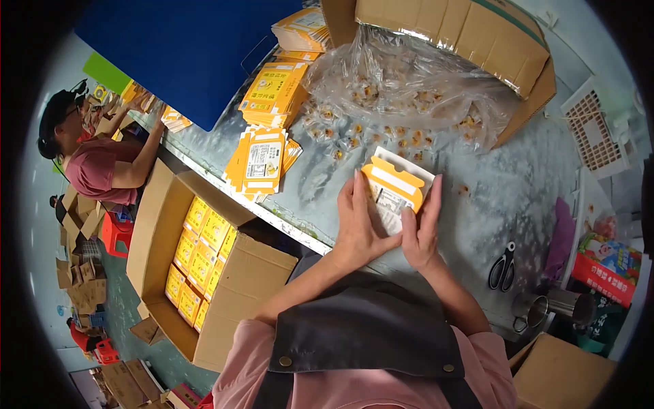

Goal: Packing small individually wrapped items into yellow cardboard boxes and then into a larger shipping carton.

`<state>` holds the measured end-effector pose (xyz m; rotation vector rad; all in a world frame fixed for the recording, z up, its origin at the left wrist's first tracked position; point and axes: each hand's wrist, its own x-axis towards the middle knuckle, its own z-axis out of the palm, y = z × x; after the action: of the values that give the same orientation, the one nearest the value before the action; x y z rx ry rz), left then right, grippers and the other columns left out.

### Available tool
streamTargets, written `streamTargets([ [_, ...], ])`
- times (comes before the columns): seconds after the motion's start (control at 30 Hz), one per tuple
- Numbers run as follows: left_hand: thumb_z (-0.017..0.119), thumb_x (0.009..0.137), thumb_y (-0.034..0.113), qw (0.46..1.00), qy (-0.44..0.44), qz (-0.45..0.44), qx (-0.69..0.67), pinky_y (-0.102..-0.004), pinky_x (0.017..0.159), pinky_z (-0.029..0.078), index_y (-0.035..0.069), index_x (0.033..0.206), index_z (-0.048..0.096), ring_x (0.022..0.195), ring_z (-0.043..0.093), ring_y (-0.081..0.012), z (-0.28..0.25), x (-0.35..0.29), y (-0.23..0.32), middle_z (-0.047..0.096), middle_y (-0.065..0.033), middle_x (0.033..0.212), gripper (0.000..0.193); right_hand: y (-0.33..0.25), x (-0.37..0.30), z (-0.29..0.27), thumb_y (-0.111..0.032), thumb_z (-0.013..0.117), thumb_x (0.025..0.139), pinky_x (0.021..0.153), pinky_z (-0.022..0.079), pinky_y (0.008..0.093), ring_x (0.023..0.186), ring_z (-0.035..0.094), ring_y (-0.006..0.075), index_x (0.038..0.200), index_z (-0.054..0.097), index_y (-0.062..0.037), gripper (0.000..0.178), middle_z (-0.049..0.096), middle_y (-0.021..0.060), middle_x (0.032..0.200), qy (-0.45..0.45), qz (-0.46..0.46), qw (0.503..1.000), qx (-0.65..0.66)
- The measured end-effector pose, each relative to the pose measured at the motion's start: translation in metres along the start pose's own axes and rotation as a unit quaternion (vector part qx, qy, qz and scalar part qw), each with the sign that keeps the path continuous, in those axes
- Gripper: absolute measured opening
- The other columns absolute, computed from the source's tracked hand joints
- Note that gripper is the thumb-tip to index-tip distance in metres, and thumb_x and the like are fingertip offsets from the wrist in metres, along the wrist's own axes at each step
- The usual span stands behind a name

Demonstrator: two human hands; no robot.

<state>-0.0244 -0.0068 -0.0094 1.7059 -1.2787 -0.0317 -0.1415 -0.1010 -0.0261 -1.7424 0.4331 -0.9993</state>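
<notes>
Between my two hands is a small yellow and white carton, its top flaps standing up at the far end. My left hand grips its left side, with the thumb along the near edge. On the right side my right hand has its fingers along the edge and its thumb on the printed face. Whether anything lies inside the carton is hidden. Beyond it, several small clear sachets with brownish pieces lie spread on the grey table. Flat unfolded yellow cartons are piled to the left.
A cardboard box spills a clear plastic bag of sachets at the back. An open box with yellow cartons stands lower left. Black scissors and metal cups are at right. Another person works far left beyond a blue panel.
</notes>
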Motion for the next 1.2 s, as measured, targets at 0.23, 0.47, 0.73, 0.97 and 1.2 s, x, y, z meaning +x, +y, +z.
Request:
streamTargets([
  [0.23, 0.054, 0.1, 0.021, 0.946, -0.052, -0.194, -0.256, -0.0327, 0.089, 0.048, 0.0, 0.148, 0.021, 0.101, 0.061, -0.022, -0.022, -0.014, -0.011, 0.06, -0.0198, 0.117, 0.062, -0.012, -0.012, 0.003, -0.013, 0.038, 0.104, 0.099, 0.041, 0.0292, 0.118, 0.051, 0.0172, 0.147, 0.031, 0.002, 0.046, 0.051, 0.0143, 0.134, -0.035, 0.094, 0.994, 0.047],
  [0.47, 0.044, 0.105, 0.026, 0.942, 0.027, -0.249, -0.224, -0.0268, 0.062, 0.045, 0.001, 0.109, 0.052, 0.067, 0.05, -0.0099, -0.018, -0.028, -0.008, 0.055, -0.0048, 0.074, 0.026, -0.002, -0.015, 0.003, -0.021, 0.038, 0.106, 0.076, 0.047, 0.0242, 0.083, 0.057, 0.0085, 0.112, 0.057, 0.001, 0.03, 0.064, 0.0038, 0.093, -0.033, 0.162, 0.986, -0.006],
  [0.73, 0.043, 0.105, 0.017, 0.948, 0.158, -0.172, -0.216, -0.0251, 0.061, 0.041, 0.001, 0.107, 0.056, 0.067, 0.048, -0.009, -0.039, 0.007, 0.015, 0.053, -0.0043, 0.079, 0.021, -0.044, 0.031, 0.02, -0.01, 0.043, 0.101, 0.084, 0.046, 0.0317, 0.095, 0.058, 0.0209, 0.108, 0.061, 0.0023, 0.023, 0.058, 0.0144, 0.107, 0.049, -0.043, 0.996, -0.053],
  [0.97, 0.055, 0.099, 0.012, 0.983, 0.09, -0.098, -0.129, -0.0306, 0.063, 0.046, 0.003, 0.093, 0.061, 0.068, 0.055, -0.0196, -0.05, 0.016, -0.001, 0.055, -0.0099, 0.08, 0.012, -0.049, 0.049, 0.018, -0.005, 0.047, 0.097, 0.077, 0.048, 0.0324, 0.087, 0.06, 0.0255, 0.092, 0.063, 0.0046, 0.019, 0.058, 0.016, 0.102, -0.029, -0.068, 0.989, -0.125],
  [1.2, 0.069, 0.091, 0.014, 0.979, 0.084, -0.109, -0.15, -0.0306, 0.059, 0.045, 0.002, 0.085, 0.057, 0.065, 0.055, -0.0202, -0.056, 0.018, -0.012, 0.055, -0.0086, 0.078, 0.017, -0.045, 0.056, 0.021, -0.004, 0.051, 0.095, 0.067, 0.045, 0.0321, 0.075, 0.056, 0.0214, 0.081, 0.059, 0.0039, 0.017, 0.053, 0.0122, 0.087, -0.087, 0.002, 0.975, -0.202],
])
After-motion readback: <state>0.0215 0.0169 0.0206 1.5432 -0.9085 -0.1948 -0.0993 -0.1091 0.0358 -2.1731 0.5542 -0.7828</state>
